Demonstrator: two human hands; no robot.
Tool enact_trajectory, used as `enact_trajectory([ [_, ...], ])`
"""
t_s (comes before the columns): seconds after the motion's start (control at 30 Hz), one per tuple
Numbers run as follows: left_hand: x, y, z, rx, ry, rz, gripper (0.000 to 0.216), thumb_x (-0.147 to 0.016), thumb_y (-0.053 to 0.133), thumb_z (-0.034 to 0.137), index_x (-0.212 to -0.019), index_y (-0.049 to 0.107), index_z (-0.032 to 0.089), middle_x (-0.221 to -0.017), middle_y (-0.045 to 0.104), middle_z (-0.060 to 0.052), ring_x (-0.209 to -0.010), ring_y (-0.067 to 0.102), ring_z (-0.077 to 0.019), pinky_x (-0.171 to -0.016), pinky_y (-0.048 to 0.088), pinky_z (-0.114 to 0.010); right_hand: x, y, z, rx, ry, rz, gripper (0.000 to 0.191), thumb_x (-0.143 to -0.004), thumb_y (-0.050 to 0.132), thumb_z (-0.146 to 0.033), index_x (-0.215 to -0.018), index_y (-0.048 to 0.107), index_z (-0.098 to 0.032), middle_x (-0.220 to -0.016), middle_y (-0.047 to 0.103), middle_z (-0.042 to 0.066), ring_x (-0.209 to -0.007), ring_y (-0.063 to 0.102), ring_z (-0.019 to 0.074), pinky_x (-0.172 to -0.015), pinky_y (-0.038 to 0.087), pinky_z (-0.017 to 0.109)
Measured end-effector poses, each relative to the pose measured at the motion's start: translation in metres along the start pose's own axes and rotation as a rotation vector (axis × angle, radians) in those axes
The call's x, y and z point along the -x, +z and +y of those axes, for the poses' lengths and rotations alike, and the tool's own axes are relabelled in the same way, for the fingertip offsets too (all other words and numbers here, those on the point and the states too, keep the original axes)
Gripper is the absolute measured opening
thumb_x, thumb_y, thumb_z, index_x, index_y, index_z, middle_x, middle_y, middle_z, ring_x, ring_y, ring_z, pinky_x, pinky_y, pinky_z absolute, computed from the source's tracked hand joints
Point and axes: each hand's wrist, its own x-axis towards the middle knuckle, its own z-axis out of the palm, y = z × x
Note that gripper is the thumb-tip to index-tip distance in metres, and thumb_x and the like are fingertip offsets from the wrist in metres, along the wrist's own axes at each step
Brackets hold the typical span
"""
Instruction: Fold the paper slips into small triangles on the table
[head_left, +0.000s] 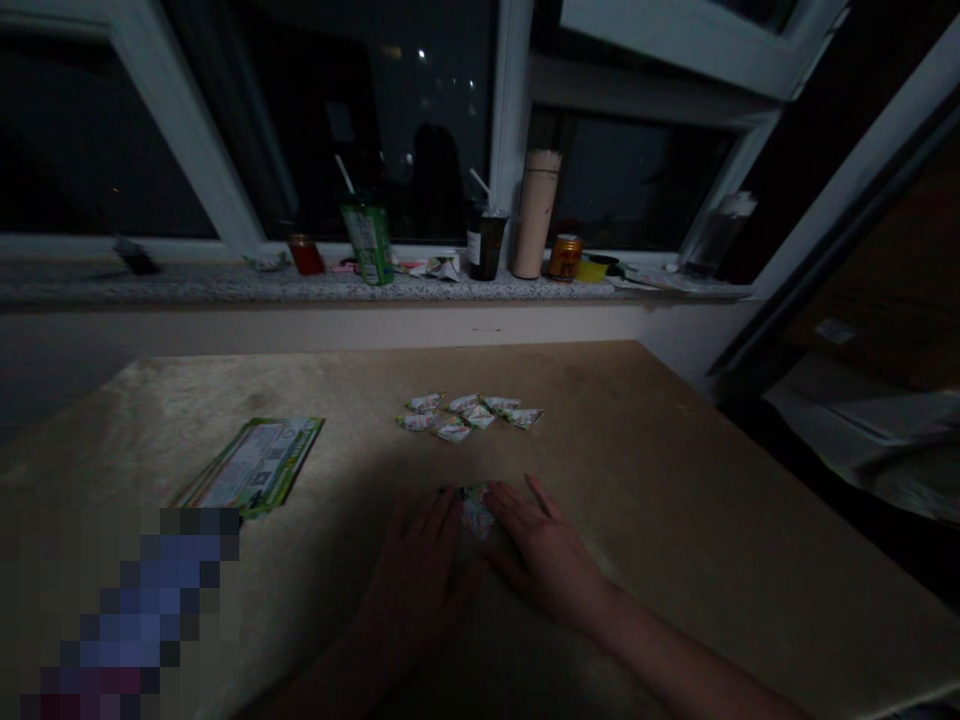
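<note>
A small folded piece of printed paper [477,512] lies on the table, its lower end narrowing to a point. My left hand [420,560] rests flat at its left side, fingers stretched out and touching the paper's edge. From the right, my right hand [551,545] lies over the other edge with fingers extended and the thumb below. Beyond the hands sits a loose group of several small folded paper pieces [475,416] in similar print. Dim light hides the finer folds.
A stack of green printed leaflets [259,465] lies on the table [712,540] at left. Part of the lower left is pixelated. Along the windowsill [435,289] stand a green cup [369,240], a dark drink cup [486,245], a pink bottle [535,215] and an orange can [565,258].
</note>
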Motion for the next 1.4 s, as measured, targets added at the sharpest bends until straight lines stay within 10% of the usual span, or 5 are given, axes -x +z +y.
enact_trajectory([
  [0.5, -0.019, 0.002, -0.027, 0.205, -0.157, 0.094, 0.032, -0.085, 0.057, 0.031, -0.116, 0.059, 0.022, -0.131, 0.051, -0.007, -0.118, 0.047, -0.0267, -0.102, 0.034, -0.048, -0.001, 0.002, 0.002, 0.012, -0.081, 0.052, 0.061, -0.086, 0.051, -0.024, -0.142, 0.030, -0.014, -0.146, 0.036, 0.010, -0.137, 0.027, 0.0214, -0.115, 0.020, 0.046],
  [0.67, -0.018, 0.000, -0.026, 0.359, -0.202, 0.098, 0.028, -0.084, 0.056, 0.027, -0.111, 0.059, 0.020, -0.107, 0.065, -0.005, -0.101, 0.058, -0.0238, -0.091, 0.045, -0.040, -0.002, 0.000, 0.007, -0.103, -0.127, 0.264, 0.049, -0.087, 0.051, -0.021, -0.135, 0.040, -0.022, -0.140, 0.044, 0.009, -0.131, 0.037, 0.0212, -0.108, 0.032, 0.043],
  [0.8, -0.015, 0.004, -0.026, 0.429, -0.192, 0.090, 0.026, -0.085, 0.051, 0.026, -0.110, 0.060, 0.022, -0.102, 0.067, -0.003, -0.094, 0.061, -0.0231, -0.086, 0.047, -0.040, -0.005, -0.004, 0.013, -0.282, -0.014, 0.482, 0.039, -0.086, 0.054, -0.022, -0.125, 0.050, -0.024, -0.122, 0.057, 0.009, -0.113, 0.052, 0.0210, -0.094, 0.043, 0.037],
  [1.07, -0.013, 0.003, -0.025, 0.535, -0.227, 0.108, 0.027, -0.080, 0.057, 0.024, -0.106, 0.063, 0.024, -0.102, 0.068, -0.003, -0.095, 0.061, -0.0227, -0.087, 0.047, -0.039, -0.012, 0.003, 0.021, -0.676, 0.261, 0.398, 0.016, -0.078, 0.065, -0.034, -0.077, 0.070, -0.018, -0.057, 0.053, -0.002, -0.050, 0.046, 0.0102, -0.045, 0.035, 0.021],
  [1.4, -0.016, -0.007, -0.025, 0.489, -0.137, 0.073, 0.033, -0.080, 0.051, 0.012, -0.104, 0.066, 0.028, -0.102, 0.068, -0.001, -0.096, 0.059, -0.0208, -0.088, 0.045, -0.037, -0.010, -0.003, 0.021, -0.781, 0.150, 0.374, 0.006, -0.078, 0.064, -0.023, -0.079, 0.070, -0.021, -0.093, 0.071, 0.006, -0.079, 0.066, 0.0174, -0.067, 0.051, 0.028],
])
